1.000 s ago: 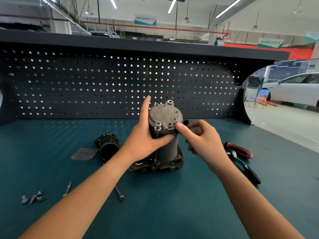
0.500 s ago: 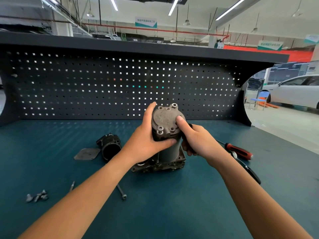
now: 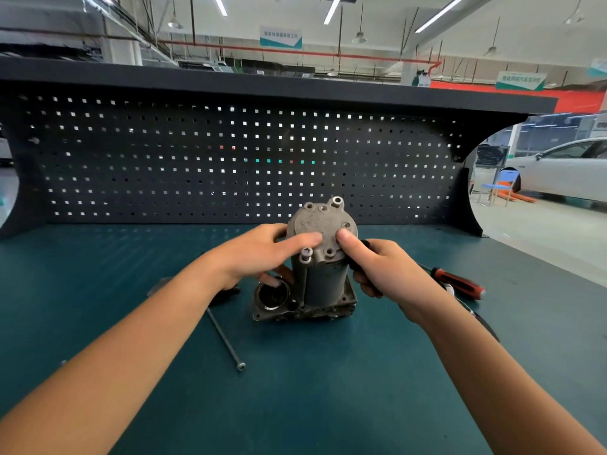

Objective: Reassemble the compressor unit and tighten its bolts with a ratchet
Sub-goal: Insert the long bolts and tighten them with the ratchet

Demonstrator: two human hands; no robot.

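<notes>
A long loose bolt (image 3: 225,339) lay on the green bench top (image 3: 328,389), left of centre in the lower half of the frame. Just above it your left hand (image 3: 259,257) held the top of the compressor (image 3: 323,277), with one digit laid straight across the round cap and the others reaching round its far side.

One bolt (image 3: 306,255) was already in the near-left ear, its head standing proud. The step looked like seating the cap and starting its bolts. To do it well you needed to:

- hold the cap flat and square, with its holes over the ears below;
- thread every bolt by finger first;
- only then use the ratchet, working crosswise.

The compressor stood at the centre of the frame. Its long axis ran upright, with the cap end up and tipped slightly toward the pegboard (image 3: 197,159). Its flanged base sat on the bench.

Your right hand (image 3: 384,274) pressed its thumb on the cap's near-right edge. Its curled fingers held a dark piece (image 3: 361,247), and I could not tell what it was. A red-handled screwdriver (image 3: 460,284) lay further right.
</notes>
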